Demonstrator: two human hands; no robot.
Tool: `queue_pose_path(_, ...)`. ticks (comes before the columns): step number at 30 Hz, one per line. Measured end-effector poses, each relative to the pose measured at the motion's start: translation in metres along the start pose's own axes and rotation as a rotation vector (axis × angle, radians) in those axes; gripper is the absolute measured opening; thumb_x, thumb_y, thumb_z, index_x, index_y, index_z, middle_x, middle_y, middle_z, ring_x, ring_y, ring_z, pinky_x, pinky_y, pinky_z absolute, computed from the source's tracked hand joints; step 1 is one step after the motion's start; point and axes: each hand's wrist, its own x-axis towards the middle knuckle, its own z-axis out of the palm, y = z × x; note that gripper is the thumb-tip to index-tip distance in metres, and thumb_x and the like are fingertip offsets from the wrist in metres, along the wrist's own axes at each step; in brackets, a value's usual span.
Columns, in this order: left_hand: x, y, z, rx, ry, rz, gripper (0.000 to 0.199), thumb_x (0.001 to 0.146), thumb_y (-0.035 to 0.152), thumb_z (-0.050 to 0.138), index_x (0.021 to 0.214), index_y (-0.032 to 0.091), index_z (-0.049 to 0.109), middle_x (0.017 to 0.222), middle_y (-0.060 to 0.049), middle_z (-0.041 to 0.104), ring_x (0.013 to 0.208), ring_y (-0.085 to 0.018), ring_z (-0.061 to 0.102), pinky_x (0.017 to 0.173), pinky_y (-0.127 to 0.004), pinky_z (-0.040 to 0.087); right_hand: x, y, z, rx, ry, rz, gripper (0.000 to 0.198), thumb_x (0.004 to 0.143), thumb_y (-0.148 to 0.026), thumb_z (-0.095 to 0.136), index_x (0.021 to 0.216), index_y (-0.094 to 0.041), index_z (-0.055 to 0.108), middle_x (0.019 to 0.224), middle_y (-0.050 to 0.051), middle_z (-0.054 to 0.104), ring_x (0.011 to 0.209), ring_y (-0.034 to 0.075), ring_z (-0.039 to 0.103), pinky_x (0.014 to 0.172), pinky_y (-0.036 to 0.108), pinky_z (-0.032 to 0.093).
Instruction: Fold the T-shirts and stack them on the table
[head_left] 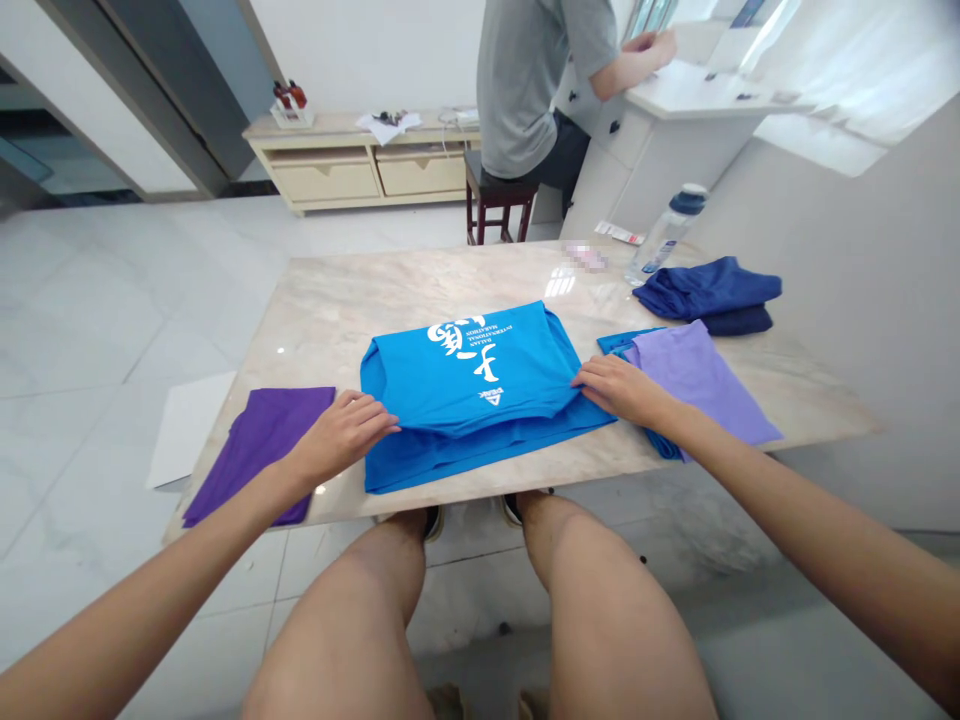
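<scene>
A bright blue T-shirt (420, 385) with white lettering lies partly folded on the marble-topped table (330, 285). My left hand (352, 432) pinches its near edge at the left corner, fingers closed on the fabric. At the opposite corner my right hand (619, 388) grips the same edge. Between the hands the edge sags a little, and a lower layer of the shirt shows on the near side. Left of the shirt lies a folded dark purple garment (259, 440), partly behind my left forearm. Beside my right hand rests a folded lilac garment (697, 380) over blue cloth.
Dark blue folded clothing (709, 295) and a clear water bottle (667, 235) stand at the table's right end. Beyond the table, a person in a grey shirt (521, 90) sits on a dark stool (499, 195). A low cabinet (322, 180) lines the wall.
</scene>
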Motion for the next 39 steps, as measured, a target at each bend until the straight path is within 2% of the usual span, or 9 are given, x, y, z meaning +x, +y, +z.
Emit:
queue_pose_path(4,-0.006,0.004,-0.005,0.03,0.026,0.029,0.029,0.114,0.037,0.051,0.1,0.025,0.074,0.103,-0.008,0.075,0.099,-0.024,0.066,0.093,-0.039,0.045,-0.013,-0.018,-0.004,-0.078,0.003,0.005,0.031,0.112,-0.025,0.047,0.109,-0.019,0.077,0.107,0.017,0.076,0.107,0.032,0.067,0.098,0.044,0.047)
queue_pose_path(9,-0.026,0.022,0.009,-0.018,-0.064,0.1,0.021,0.111,0.028,0.058,0.102,0.025,0.077,0.104,-0.008,0.075,0.1,-0.023,0.067,0.093,-0.036,0.047,-0.031,-0.045,0.01,-0.09,-0.059,-0.019,0.025,0.107,-0.019,0.054,0.098,-0.02,0.077,0.098,0.013,0.075,0.102,0.029,0.066,0.091,0.04,0.047)
queue_pose_path(16,-0.045,0.067,0.017,-0.014,-0.079,0.058,0.031,0.115,0.03,0.046,0.11,0.024,0.076,0.109,-0.009,0.076,0.103,-0.023,0.069,0.093,-0.037,0.049,-0.044,-0.065,0.003,-0.121,-0.03,0.138,0.027,0.105,-0.015,0.055,0.116,-0.018,0.078,0.117,0.018,0.075,0.113,0.032,0.069,0.096,0.043,0.051)
queue_pose_path(19,-0.04,0.078,0.024,0.04,-0.043,-0.098,0.029,0.114,0.032,0.045,0.118,0.025,0.073,0.116,-0.011,0.076,0.107,-0.027,0.07,0.094,-0.042,0.052,-0.034,-0.068,0.001,-0.107,-0.026,0.264,0.029,0.107,-0.02,0.052,0.124,-0.017,0.075,0.127,0.021,0.073,0.119,0.035,0.07,0.098,0.045,0.054)
queue_pose_path(23,-0.029,0.082,0.037,0.104,0.09,-0.52,0.039,0.113,0.046,0.043,0.128,0.02,0.068,0.126,-0.02,0.072,0.113,-0.037,0.071,0.089,-0.047,0.055,-0.015,-0.067,0.014,-0.124,0.067,0.595,0.041,0.11,-0.04,0.052,0.139,-0.015,0.065,0.138,0.029,0.067,0.127,0.045,0.066,0.097,0.052,0.056)
queue_pose_path(27,-0.025,0.077,0.043,0.102,0.033,-0.87,0.054,0.112,0.061,0.037,0.121,0.017,0.066,0.114,-0.022,0.074,0.104,-0.04,0.074,0.075,-0.044,0.054,-0.002,-0.06,0.028,-0.011,0.037,0.925,0.064,0.108,-0.064,0.05,0.141,-0.01,0.059,0.132,0.034,0.07,0.122,0.049,0.071,0.093,0.054,0.058)
queue_pose_path(30,-0.027,0.077,0.043,0.087,-0.045,-0.935,0.055,0.108,0.07,0.042,0.108,0.021,0.068,0.1,-0.017,0.075,0.093,-0.038,0.076,0.066,-0.039,0.05,0.004,-0.056,0.034,0.056,-0.041,0.984,0.067,0.106,-0.071,0.051,0.135,-0.012,0.063,0.124,0.032,0.074,0.118,0.048,0.074,0.089,0.05,0.058)
queue_pose_path(33,-0.025,0.079,0.038,0.074,-0.133,-0.898,0.048,0.109,0.062,0.044,0.096,0.023,0.069,0.105,-0.016,0.077,0.094,-0.035,0.077,0.067,-0.037,0.051,0.006,-0.06,0.036,0.083,-0.097,0.961,0.055,0.107,-0.065,0.053,0.124,-0.015,0.069,0.122,0.028,0.077,0.118,0.043,0.076,0.086,0.045,0.056)
queue_pose_path(39,-0.022,0.086,0.006,0.186,-0.421,-0.958,0.038,0.112,0.041,0.041,0.124,0.017,0.068,0.121,-0.02,0.078,0.114,-0.039,0.077,0.086,-0.042,0.058,-0.012,-0.082,0.032,0.225,-0.158,0.904,0.036,0.104,-0.049,0.066,0.097,-0.017,0.079,0.103,0.017,0.083,0.102,0.03,0.079,0.075,0.029,0.048)
